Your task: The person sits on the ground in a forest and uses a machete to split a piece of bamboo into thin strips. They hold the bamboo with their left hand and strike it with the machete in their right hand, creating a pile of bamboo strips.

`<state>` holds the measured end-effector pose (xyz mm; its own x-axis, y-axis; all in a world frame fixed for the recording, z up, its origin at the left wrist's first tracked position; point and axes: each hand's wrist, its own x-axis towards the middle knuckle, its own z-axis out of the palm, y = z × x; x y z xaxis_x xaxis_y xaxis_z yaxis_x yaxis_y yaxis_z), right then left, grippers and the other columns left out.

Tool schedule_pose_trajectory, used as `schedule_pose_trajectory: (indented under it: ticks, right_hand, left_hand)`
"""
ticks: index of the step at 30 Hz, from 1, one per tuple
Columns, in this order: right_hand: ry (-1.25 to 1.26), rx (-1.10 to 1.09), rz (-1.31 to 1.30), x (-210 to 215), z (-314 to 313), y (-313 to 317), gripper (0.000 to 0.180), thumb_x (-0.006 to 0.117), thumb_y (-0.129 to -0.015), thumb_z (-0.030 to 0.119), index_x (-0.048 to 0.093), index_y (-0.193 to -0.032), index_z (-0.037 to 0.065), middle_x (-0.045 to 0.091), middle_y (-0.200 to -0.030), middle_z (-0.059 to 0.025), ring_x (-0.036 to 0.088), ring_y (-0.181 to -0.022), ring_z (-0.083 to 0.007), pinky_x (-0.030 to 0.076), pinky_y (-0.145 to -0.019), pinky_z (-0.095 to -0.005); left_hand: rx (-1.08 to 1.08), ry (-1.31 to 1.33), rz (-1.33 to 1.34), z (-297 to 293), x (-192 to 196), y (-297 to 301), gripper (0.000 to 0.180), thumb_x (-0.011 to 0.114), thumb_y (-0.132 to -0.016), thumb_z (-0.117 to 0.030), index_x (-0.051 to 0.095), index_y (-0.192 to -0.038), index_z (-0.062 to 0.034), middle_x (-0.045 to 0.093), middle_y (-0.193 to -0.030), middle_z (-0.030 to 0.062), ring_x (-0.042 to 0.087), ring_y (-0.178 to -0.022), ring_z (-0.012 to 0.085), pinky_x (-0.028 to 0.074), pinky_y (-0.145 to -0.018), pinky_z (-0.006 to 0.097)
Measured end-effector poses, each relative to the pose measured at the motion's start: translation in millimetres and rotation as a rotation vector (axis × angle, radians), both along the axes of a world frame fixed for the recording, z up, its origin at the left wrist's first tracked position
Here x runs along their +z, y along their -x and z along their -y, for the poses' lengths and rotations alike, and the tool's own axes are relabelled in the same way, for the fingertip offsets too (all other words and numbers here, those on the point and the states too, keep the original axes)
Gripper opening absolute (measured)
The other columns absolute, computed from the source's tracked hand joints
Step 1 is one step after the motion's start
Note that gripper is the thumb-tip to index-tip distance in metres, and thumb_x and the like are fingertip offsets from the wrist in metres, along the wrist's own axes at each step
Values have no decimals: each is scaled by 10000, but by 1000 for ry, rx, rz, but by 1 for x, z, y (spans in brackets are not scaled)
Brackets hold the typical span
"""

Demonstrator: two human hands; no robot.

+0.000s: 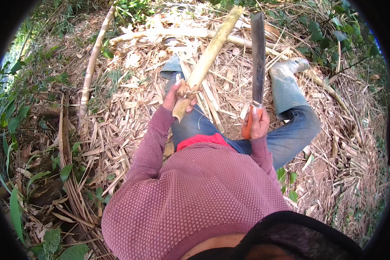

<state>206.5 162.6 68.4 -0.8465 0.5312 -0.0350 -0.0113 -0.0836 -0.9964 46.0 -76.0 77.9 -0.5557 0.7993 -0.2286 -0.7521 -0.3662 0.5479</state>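
My left hand (177,100) is closed around the lower end of a pale yellow-green bamboo piece (216,45), near a rough, knobbly joint. The piece slants up and away to the right, and its near end is jagged. In my right hand (258,122) is a machete (258,58), gripped by its orange handle (247,126). Its long dark blade points up and away, nearly upright in the picture, apart from the bamboo. My right thumb lies along the handle just below the metal collar.
My bent legs in blue jeans (297,130) and pale muddy boots (286,82) frame the work area. Split strips (210,97) lie between them. A long pole (173,32) crosses beyond, another pole (93,60) lies left. Dry chips and leaves cover the ground; green plants (325,32) stand far right.
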Motion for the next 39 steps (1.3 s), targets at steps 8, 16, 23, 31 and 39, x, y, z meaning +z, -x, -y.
schedule_pose_trajectory:
  ticks: [8,16,23,31,39]
  right_hand:
    - [-74,-104,54,-2,-47,-7,163,669,-790,131,557,-835,21,533,-595,6,499,-479,-64,420,-447,-219]
    - [-117,-64,314,-38,-51,-11,183,663,-695,157,565,-755,15,533,-546,-27,506,-435,-106,415,-425,-253]
    - [-126,40,319,-43,-51,-5,172,649,-697,149,567,-768,15,535,-555,-25,509,-451,-101,422,-431,-262]
    - [468,-2,-61,-1,-14,-10,150,611,-764,30,535,-887,-9,576,-648,-72,546,-490,-127,465,-446,-261]
    - [425,-119,-6,-33,-22,-23,209,590,-757,14,539,-957,-23,581,-682,-89,549,-510,-134,482,-461,-267]
  left_hand:
    - [-100,247,-14,-76,6,-13,689,368,-859,-554,433,-1228,23,528,-858,118,457,-572,136,405,-441,222]
    - [-240,355,23,-92,17,-15,713,400,-813,-603,496,-1151,17,501,-700,79,424,-476,127,392,-456,215]
    - [-232,365,-73,-87,5,-13,648,420,-820,-576,514,-1105,-2,523,-715,78,494,-514,136,431,-459,222]
    - [108,240,-322,-100,-62,-27,562,553,-784,-485,495,-1120,-39,621,-906,118,612,-816,207,505,-717,326]
    - [126,-139,-551,-129,-22,42,1060,742,-664,-461,77,-1419,-129,314,-1368,156,338,-1258,264,313,-1041,412]
